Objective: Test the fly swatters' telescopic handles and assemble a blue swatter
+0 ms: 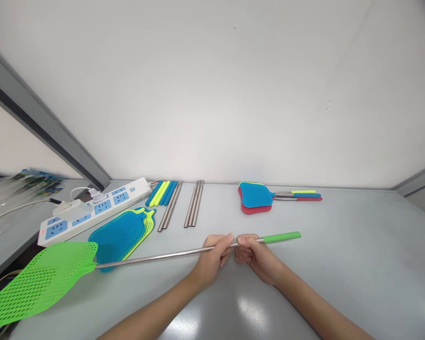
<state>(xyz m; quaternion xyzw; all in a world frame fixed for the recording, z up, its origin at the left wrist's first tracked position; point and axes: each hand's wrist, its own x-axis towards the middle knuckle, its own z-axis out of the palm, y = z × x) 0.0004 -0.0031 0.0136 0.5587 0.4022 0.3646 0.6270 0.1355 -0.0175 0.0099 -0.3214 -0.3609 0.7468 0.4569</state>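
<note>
A green fly swatter (46, 278) with a long metal telescopic rod and a green grip stretches across the table, its perforated head at the far left. My left hand (214, 255) is closed around the middle of the rod. Just right of it, my right hand (251, 255) pinches the rod close to the green grip. Blue and yellow swatter heads (118, 233) lie stacked behind the green one. Beyond my right hand, a pile of short swatters (257, 196) in blue, red and yellow rests near the wall.
Several blue and yellow grips (163, 192) lie by the wall, beside metal rods (170, 208) and another group of rods (194, 203). A white power strip (95, 208) with plugs and cables runs along the left side. Clear plastic packaging (14, 203) sits past the metal frame (49, 113).
</note>
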